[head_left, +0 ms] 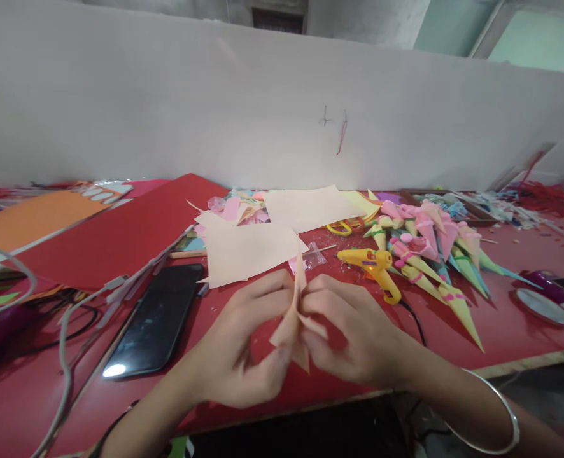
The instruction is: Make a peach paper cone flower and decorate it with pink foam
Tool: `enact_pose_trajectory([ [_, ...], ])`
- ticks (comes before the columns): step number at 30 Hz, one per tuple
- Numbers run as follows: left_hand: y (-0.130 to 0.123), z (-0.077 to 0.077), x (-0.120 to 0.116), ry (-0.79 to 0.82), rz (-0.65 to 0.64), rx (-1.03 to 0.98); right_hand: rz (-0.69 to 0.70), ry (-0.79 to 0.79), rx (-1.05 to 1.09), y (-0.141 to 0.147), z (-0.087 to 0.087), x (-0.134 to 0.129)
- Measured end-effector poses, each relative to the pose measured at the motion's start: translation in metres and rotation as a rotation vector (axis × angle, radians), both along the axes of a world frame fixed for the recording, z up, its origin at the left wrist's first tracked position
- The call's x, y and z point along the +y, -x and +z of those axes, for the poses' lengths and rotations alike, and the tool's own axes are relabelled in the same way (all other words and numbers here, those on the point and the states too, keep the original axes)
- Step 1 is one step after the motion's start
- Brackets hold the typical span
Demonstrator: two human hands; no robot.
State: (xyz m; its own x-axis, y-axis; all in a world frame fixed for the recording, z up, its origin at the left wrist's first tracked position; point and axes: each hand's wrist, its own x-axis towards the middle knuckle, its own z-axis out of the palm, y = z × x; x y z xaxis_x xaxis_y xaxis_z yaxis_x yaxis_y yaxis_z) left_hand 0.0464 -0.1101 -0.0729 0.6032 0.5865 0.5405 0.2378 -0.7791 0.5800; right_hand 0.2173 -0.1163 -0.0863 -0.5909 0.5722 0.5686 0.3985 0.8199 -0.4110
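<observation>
Both hands meet over the front of the red table, pinching one small piece of cream paper (pixel 291 321) with several pointed, folded flaps. My left hand (pixel 248 337) grips its left side between thumb and fingers. On the other side, my right hand (pixel 351 331) holds the right flaps the same way. Part of the paper is hidden behind the fingers. Just beyond the hands lie larger cream paper sheets (pixel 248 251). A yellow glue gun (pixel 370 264) rests on its side to the right of them, close to my right hand.
A black phone (pixel 153 321) lies left of my left hand, near a white cable (pixel 65 343). Red sheets (pixel 119 235) spread at the left. Several pastel paper cones (pixel 435 248) are heaped at the right. Yellow-handled scissors (pixel 339 228) lie at the back, before a white partition (pixel 215 108).
</observation>
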Motion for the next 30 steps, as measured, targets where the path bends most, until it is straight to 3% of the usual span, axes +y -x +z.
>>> enact_pose_trajectory([
  [2, 0.003, 0.002, 0.003, 0.020, 0.017, 0.026, -0.045, -0.013, 0.020, -0.001, 0.000, 0.002],
  [4, 0.008, 0.001, 0.009, 0.051, 0.119, 0.032, -0.071, -0.024, 0.035, -0.004, 0.001, 0.003],
  [9, 0.022, -0.014, 0.029, 0.083, 0.655, 0.104, -0.048, -0.054, 0.088, -0.016, 0.007, 0.006],
  [11, 0.023, -0.020, 0.033, -0.038, 0.751, 0.184, -0.032, -0.051, 0.100, -0.018, 0.009, 0.006],
  [15, 0.011, -0.016, 0.029, -0.308, 0.755, 0.288, 0.009, -0.013, 0.107, -0.016, 0.010, 0.005],
  [17, 0.002, -0.009, 0.026, -0.348, 0.709, 0.284, 0.045, 0.006, 0.110, -0.014, 0.010, 0.006],
  [22, -0.012, 0.007, 0.025, -0.135, 0.595, 0.119, 0.073, 0.041, 0.158, -0.012, 0.009, 0.005],
  [26, -0.013, 0.013, 0.027, -0.024, 0.530, 0.027, -0.038, 0.054, 0.238, -0.014, 0.009, 0.005],
  [30, -0.010, 0.018, 0.026, 0.037, 0.583, -0.049, -0.152, 0.071, 0.323, -0.017, 0.009, 0.006],
])
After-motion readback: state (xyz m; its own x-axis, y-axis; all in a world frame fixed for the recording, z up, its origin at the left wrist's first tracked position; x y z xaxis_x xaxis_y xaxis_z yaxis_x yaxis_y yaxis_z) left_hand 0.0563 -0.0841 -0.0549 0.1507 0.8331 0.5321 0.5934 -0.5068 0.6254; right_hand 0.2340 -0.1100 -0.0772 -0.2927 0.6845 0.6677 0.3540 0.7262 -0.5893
